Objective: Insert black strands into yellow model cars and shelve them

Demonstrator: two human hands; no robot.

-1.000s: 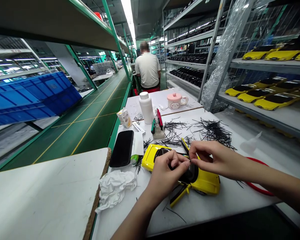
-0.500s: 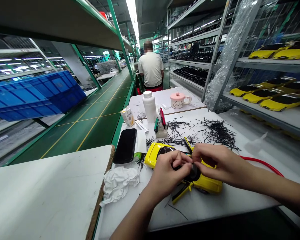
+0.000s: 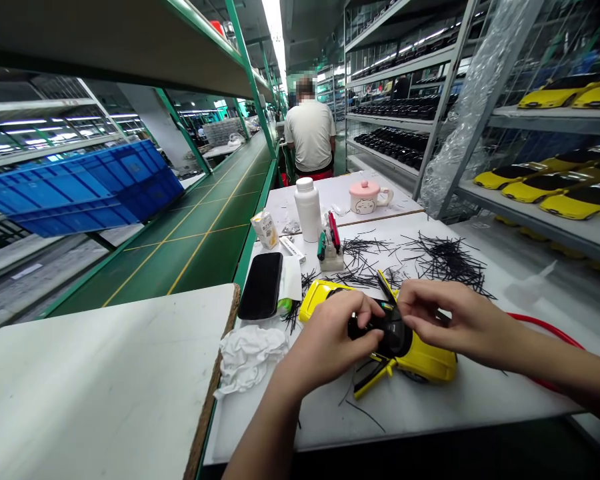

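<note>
Toy car [image 3: 433, 360] sits flat on the worktop [image 3: 430, 413] under both hands; doors [image 3: 373, 383] swung out, likely for cabin access. Left hand [image 3: 333, 333]: thumb and fingers parted over the dark top [image 3: 396, 337], nothing visible between. Right hand [image 3: 445, 317]: fingers curled close beside it, can't tell if they grip anything. Black strips [image 3: 453, 261] lie just beyond, presumably for easy reach.

Green conveyor [image 3: 215, 223], racks [image 3: 545, 121], strip light [image 3: 274, 33]; perhaps a pillar [image 3: 153, 117]

I see 1 light strip [image 3: 274, 37] glaring at 12 o'clock, soft shadow on the white board [image 3: 105, 373] at 8, and stretched shelves [image 3: 555, 121] at 2.
</note>
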